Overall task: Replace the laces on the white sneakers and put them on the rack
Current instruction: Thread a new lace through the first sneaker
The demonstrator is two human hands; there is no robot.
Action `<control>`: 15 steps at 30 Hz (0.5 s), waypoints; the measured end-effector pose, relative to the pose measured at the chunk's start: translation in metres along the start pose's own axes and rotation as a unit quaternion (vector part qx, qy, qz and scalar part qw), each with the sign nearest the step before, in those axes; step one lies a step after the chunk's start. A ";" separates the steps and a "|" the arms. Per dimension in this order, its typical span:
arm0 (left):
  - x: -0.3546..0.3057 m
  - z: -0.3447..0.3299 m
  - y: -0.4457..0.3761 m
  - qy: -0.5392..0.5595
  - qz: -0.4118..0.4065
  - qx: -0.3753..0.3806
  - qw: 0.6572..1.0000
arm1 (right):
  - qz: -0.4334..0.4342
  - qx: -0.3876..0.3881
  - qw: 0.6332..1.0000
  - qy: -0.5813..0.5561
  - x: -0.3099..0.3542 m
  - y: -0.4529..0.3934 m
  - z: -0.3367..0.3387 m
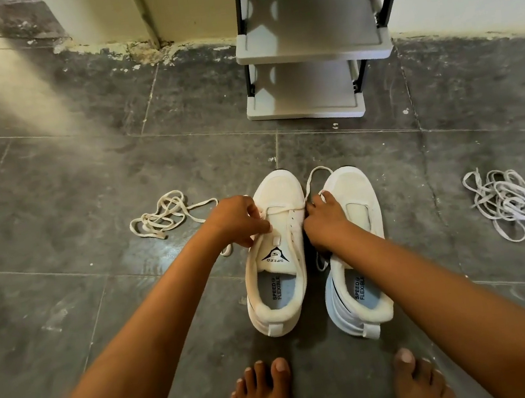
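Here, at frame centre on the floor, both hands pinch a limp flat lace (284, 210) at the left sneaker (275, 254): left hand (240, 220), right hand (323, 220). Soft, light; best gripped near its tips.

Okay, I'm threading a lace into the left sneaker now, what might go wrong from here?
1. The lace spans only the front eyelets, and its long loop trails over the right sneaker; a pull from the right hand may leave uneven ends.
2. Cream lace pile and whiter pile lie apart; grabbing the wrong one is possible.
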State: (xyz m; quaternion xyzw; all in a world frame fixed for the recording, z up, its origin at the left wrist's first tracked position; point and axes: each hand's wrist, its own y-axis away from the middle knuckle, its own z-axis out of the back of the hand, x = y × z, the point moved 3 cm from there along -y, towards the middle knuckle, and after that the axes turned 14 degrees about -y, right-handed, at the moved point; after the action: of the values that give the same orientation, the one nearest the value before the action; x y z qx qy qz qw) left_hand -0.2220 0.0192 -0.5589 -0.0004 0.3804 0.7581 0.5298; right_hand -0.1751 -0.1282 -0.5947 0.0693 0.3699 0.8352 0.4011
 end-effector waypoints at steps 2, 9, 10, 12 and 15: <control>0.000 0.000 0.000 0.005 -0.001 -0.007 1.000 | 0.001 -0.021 1.000 0.002 0.001 -0.002 -0.003; 0.001 -0.002 0.000 0.014 -0.001 -0.019 1.000 | 0.019 -0.062 0.998 -0.015 0.001 -0.007 -0.009; 0.001 -0.002 0.000 0.013 -0.001 -0.021 1.000 | 0.026 -0.063 0.998 -0.014 0.000 -0.007 -0.009; 0.001 -0.002 0.000 0.013 -0.001 -0.022 1.000 | 0.040 -0.063 0.997 -0.012 -0.001 -0.006 -0.007; 0.001 -0.002 0.000 0.013 0.000 -0.023 1.000 | 0.046 -0.055 0.997 -0.018 -0.002 -0.006 -0.008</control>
State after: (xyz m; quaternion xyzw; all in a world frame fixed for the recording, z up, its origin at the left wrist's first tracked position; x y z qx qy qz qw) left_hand -0.2231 0.0186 -0.5606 -0.0227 0.3697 0.7667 0.5244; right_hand -0.1735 -0.1316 -0.6042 0.0785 0.3123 0.8706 0.3720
